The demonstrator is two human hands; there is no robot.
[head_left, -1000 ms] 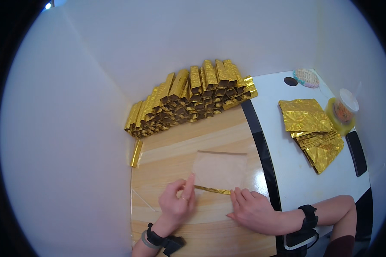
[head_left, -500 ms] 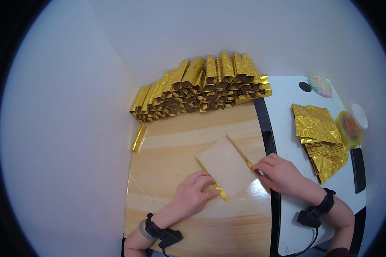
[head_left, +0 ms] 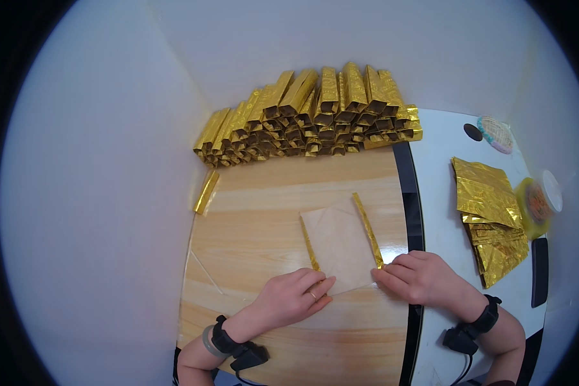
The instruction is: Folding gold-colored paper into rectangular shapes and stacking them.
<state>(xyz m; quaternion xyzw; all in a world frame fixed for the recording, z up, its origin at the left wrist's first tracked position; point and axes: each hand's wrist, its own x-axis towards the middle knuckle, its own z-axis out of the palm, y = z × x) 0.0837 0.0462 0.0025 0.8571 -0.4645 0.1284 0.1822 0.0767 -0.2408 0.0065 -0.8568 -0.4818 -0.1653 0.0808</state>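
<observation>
A square sheet of gold foil paper (head_left: 341, 239) lies on the wooden tabletop, pale back up. Narrow strips along its left and right edges are folded over and show gold. At the near left corner my left hand (head_left: 300, 293) is closed, thumb and fingers on the paper. My right hand (head_left: 418, 278) pinches the near right corner, at the lower end of the right gold strip. The fingertips of both hands partly cover these corners.
Many gold foil tubes (head_left: 312, 119) are stacked along the back wall. A single gold strip (head_left: 206, 192) lies at the left edge. On the white table (head_left: 434, 167) to the right are gold foil sheets (head_left: 489, 212), a lidded tub (head_left: 540, 199), a dark phone-like slab (head_left: 540, 273) and a woven oval (head_left: 495, 134).
The sheet has turned so its gold-edged sides run more nearly away from me. My left hand has slid to the near left corner; my right hand has moved down to the near right corner.
</observation>
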